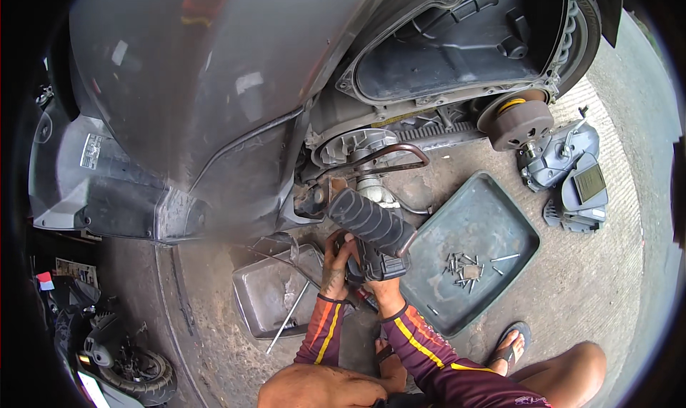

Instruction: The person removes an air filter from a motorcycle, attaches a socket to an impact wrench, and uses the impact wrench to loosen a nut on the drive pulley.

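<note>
My left hand (337, 265) has its fingers curled against the side of a black power tool (379, 264), just below a ribbed black rubber footrest (368, 222) on the scooter. My right hand (384, 290) grips the same tool from below, its fingers mostly hidden. A bent metal bar (404, 149) rises above the footrest. Behind it are the exposed finned pulley (346, 147), toothed belt (429, 134) and round clutch housing (522, 129) of the grey scooter (200, 72).
A grey tray (443, 219) with several bolts lies right of my hands, a metal pan (261, 301) with a long rod to the left. Removed covers (561, 158) lie at the right. Another scooter (121, 351) stands lower left. My sandalled foot (514, 344) is near the tray.
</note>
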Motion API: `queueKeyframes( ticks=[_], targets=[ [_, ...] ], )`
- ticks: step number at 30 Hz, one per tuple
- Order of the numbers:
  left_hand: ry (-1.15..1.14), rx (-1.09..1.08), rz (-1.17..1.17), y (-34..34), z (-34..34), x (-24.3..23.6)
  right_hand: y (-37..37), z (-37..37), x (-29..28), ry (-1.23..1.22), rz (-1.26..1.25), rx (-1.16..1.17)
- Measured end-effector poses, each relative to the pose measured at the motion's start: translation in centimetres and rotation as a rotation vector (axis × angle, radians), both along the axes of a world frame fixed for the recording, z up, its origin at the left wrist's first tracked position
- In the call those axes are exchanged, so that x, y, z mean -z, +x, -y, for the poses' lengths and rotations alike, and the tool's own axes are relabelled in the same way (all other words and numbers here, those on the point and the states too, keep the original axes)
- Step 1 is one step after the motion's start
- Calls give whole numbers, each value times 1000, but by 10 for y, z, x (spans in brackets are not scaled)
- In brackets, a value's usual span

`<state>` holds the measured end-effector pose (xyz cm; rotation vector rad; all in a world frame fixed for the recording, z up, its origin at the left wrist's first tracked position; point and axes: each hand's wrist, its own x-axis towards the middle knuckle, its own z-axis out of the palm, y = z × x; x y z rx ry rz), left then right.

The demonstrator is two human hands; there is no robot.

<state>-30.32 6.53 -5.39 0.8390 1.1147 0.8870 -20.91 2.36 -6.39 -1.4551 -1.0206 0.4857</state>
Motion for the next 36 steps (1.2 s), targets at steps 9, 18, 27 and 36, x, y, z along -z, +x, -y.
queueKeyframes(
  ticks=[9,18,27,36],
  targets=[
    [144,-92,-57,20,10,5,18,-4,-25,94,-78,55],
    [147,-179,-44,3,12,46,16,-4,-27,74,-334,6],
    [145,-165,123,13,14,22,17,-5,-32,68,-401,-16],
    [164,-181,134,15,13,24,19,-7,-38,59,-438,-18]
  ],
)
